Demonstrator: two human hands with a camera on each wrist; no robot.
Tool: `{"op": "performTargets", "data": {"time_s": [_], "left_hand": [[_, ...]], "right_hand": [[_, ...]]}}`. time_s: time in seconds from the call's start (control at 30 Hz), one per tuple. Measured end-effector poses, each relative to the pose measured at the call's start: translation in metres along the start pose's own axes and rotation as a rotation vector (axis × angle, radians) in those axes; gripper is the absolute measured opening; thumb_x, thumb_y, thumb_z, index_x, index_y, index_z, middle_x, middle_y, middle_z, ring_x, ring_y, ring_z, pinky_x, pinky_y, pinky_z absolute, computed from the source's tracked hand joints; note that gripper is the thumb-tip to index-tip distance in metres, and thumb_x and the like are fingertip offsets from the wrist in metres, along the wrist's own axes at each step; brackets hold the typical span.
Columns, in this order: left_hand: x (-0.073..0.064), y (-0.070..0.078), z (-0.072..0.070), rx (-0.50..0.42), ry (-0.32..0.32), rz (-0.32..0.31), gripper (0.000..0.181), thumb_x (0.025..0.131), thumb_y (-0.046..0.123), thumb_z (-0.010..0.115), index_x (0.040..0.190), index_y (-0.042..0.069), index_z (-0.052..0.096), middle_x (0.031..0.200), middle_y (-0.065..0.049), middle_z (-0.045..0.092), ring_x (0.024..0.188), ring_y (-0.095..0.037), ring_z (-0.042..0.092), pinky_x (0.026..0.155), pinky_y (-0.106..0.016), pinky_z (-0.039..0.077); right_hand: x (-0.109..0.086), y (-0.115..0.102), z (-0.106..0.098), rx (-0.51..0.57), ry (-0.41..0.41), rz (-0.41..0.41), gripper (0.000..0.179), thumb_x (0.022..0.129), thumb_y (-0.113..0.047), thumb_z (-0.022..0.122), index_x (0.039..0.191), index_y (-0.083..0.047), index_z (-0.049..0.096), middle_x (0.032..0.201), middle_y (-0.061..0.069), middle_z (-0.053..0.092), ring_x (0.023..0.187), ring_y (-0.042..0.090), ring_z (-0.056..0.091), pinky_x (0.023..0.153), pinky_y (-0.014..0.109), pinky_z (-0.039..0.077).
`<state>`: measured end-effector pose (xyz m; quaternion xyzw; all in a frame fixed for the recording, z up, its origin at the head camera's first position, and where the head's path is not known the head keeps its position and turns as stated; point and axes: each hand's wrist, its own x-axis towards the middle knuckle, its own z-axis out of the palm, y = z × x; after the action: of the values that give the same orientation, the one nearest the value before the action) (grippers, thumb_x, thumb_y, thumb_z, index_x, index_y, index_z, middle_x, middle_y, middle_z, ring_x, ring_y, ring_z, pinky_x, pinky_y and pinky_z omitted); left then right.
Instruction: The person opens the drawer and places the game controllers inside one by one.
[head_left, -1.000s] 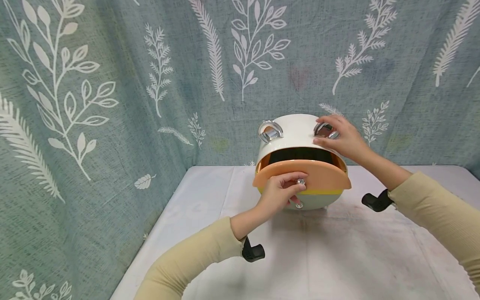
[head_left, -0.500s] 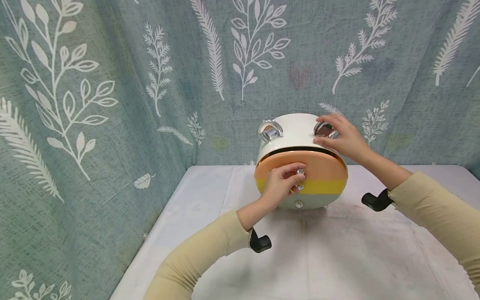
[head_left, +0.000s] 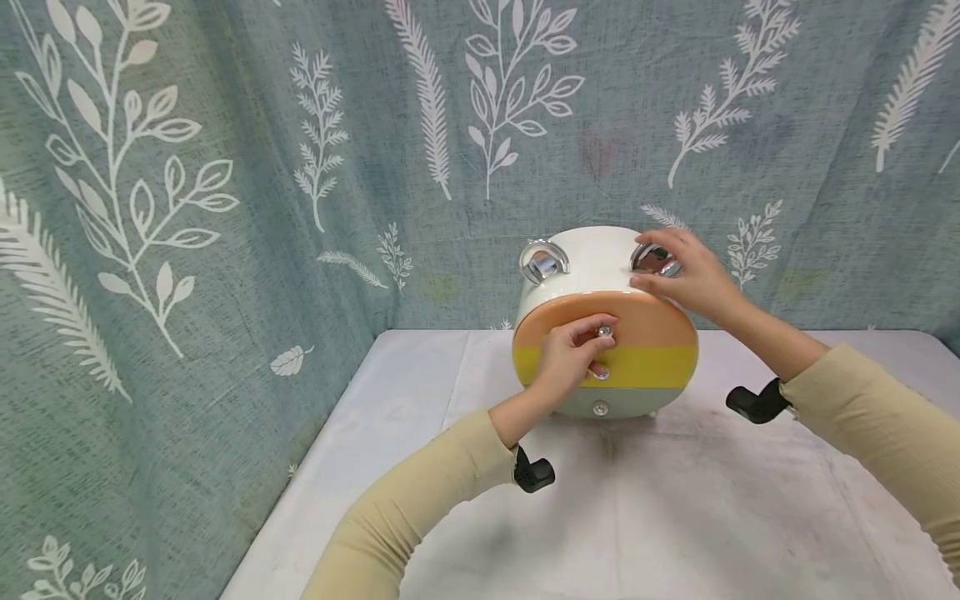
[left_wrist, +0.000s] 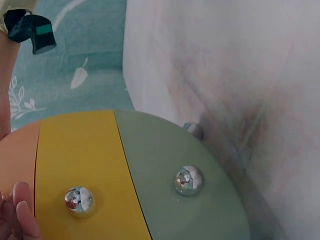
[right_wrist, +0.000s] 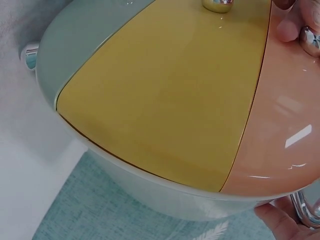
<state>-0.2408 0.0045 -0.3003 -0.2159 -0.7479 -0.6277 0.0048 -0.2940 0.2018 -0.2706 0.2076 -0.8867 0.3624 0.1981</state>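
Note:
An oval white drawer box [head_left: 596,258] stands on the table, its front split into an orange drawer [head_left: 645,321], a yellow drawer [head_left: 652,367] and a grey-green drawer [head_left: 645,402]. All three fronts sit flush with the body. With thumb and fingers, my left hand [head_left: 566,358] pinches the orange drawer's chrome knob [head_left: 605,332]. My right hand [head_left: 690,271] grips the right chrome ring [head_left: 647,258] on top of the box, thumb in front. In the right wrist view, part of the right hand [right_wrist: 284,220] shows beside that ring.
A matching left chrome ring [head_left: 543,262] sits on the box top. The yellow drawer's knob [left_wrist: 79,201] and the green drawer's knob [left_wrist: 189,180] stick out in front. White cloth covers the table [head_left: 675,517]. A leaf-patterned curtain [head_left: 420,208] hangs behind and at the left.
The orange drawer has slid back into the box, closing the dark gap above it. My left hand has moved forward and up with its knob; the right hand has kept its place on the ring.

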Motion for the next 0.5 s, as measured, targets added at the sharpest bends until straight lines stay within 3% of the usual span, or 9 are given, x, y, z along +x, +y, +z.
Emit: {"op": "performTargets", "data": {"time_s": [0.27, 0.5], "left_hand": [[0.002, -0.002, 0.0, 0.024, 0.002, 0.034, 0.021, 0.078, 0.004, 0.056, 0.098, 0.003, 0.061, 0.074, -0.017, 0.055, 0.054, -0.043, 0.052, 0.042, -0.039, 0.04], [0.006, -0.013, -0.002, 0.05, -0.022, 0.083, 0.02, 0.079, 0.009, 0.055, 0.098, 0.007, 0.06, 0.075, -0.015, 0.057, 0.052, -0.039, 0.052, 0.039, -0.025, 0.039]], "right_hand": [[0.0, 0.0, 0.0, 0.002, 0.006, -0.001, 0.053, 0.072, -0.035, 0.062, 0.119, -0.019, 0.043, 0.125, 0.008, 0.033, 0.093, 0.027, 0.04, 0.072, 0.047, 0.034], [0.0, 0.0, 0.0, 0.002, 0.001, -0.01, 0.053, 0.073, -0.034, 0.062, 0.12, -0.018, 0.043, 0.125, 0.008, 0.033, 0.093, 0.027, 0.041, 0.072, 0.047, 0.034]]}}
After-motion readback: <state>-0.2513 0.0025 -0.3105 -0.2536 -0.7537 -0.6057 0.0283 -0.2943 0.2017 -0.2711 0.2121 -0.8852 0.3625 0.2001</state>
